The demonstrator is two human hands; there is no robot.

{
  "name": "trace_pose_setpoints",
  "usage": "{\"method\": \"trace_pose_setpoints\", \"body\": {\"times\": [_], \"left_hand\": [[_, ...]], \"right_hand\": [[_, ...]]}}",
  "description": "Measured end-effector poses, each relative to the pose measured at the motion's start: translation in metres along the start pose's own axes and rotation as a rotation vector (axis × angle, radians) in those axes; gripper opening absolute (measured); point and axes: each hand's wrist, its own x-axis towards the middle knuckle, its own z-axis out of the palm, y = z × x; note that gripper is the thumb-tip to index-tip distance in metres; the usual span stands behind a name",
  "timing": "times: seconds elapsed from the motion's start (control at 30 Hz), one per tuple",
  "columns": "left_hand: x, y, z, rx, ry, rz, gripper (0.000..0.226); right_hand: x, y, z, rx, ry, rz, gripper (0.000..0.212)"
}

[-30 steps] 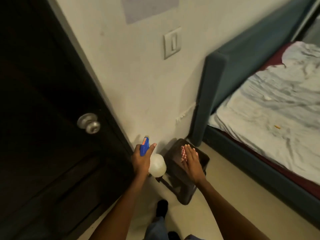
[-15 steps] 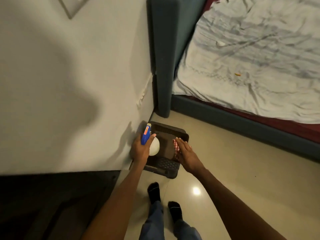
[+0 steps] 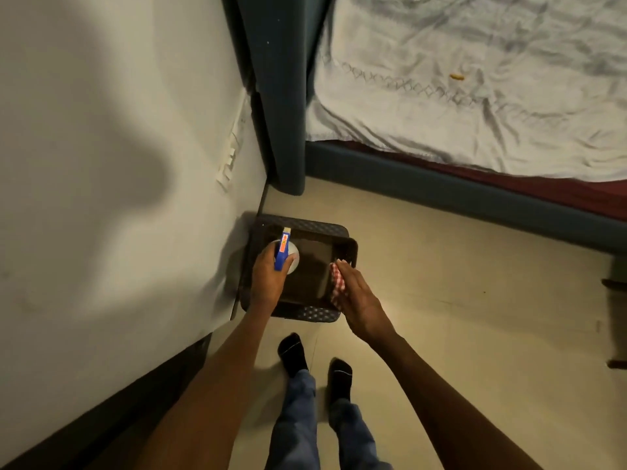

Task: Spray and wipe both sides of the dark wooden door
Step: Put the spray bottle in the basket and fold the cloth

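Observation:
My left hand [image 3: 268, 279] grips a white spray bottle [image 3: 288, 257] with a blue trigger head, held over the left side of a dark plastic stool [image 3: 302, 310] on the floor. My right hand [image 3: 356, 296] lies flat on a red-and-white checked cloth [image 3: 337, 281] at the stool's right edge, fingers straight. Only a dark strip of the wooden door [image 3: 101, 422] shows at the bottom left, under the wall.
A pale wall [image 3: 118, 164] fills the left side. A teal bed frame [image 3: 281, 130] with a rumpled grey sheet [image 3: 475, 79] stands behind the stool. My socked feet [image 3: 315, 364] are on the tiled floor just before the stool.
The view has swung down and away from the door to the stool. Both hands have lowered onto the stool, the bottle over its left side, the cloth at its right edge.

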Motion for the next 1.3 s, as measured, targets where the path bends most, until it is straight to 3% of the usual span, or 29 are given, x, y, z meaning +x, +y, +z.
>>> {"method": "trace_pose_setpoints", "body": {"times": [0.17, 0.3, 0.4, 0.47, 0.53, 0.63, 0.73, 0.93, 1.2, 1.3], "left_hand": [[0.006, -0.006, 0.000, 0.055, -0.061, -0.031, 0.052], [-0.001, -0.004, -0.014, 0.101, -0.129, 0.031, 0.070], [-0.022, -0.001, -0.032, 0.068, -0.035, 0.124, 0.087], [-0.049, 0.005, -0.042, 0.039, 0.028, 0.251, 0.079], [-0.085, 0.020, -0.049, -0.054, 0.041, 0.331, 0.057], [-0.123, 0.056, -0.052, -0.224, -0.074, 0.254, 0.033], [-0.143, 0.080, -0.047, -0.285, -0.163, 0.154, 0.026], [-0.155, 0.128, -0.025, -0.138, -0.234, 0.127, 0.036], [-0.182, 0.202, 0.027, -0.288, 0.042, 0.133, 0.026], [-0.192, 0.218, 0.041, -0.326, 0.157, 0.136, 0.024]], "right_hand": [[0.002, -0.011, -0.010, -0.043, 0.016, -0.002, 0.070], [0.002, -0.027, -0.029, -0.108, 0.062, -0.063, 0.072], [0.002, -0.041, -0.043, -0.192, 0.073, -0.135, 0.073], [-0.006, -0.052, -0.051, -0.219, 0.065, -0.163, 0.075], [-0.020, -0.061, -0.058, -0.203, 0.049, -0.191, 0.072], [-0.030, -0.074, -0.071, -0.129, 0.050, -0.242, 0.061], [-0.038, -0.082, -0.087, 0.020, 0.028, -0.245, 0.054], [-0.034, -0.078, -0.132, 0.314, 0.021, -0.158, 0.043], [-0.018, -0.081, -0.223, 0.679, -0.166, -0.099, 0.045], [-0.016, -0.078, -0.237, 0.694, -0.263, -0.090, 0.050]]}}
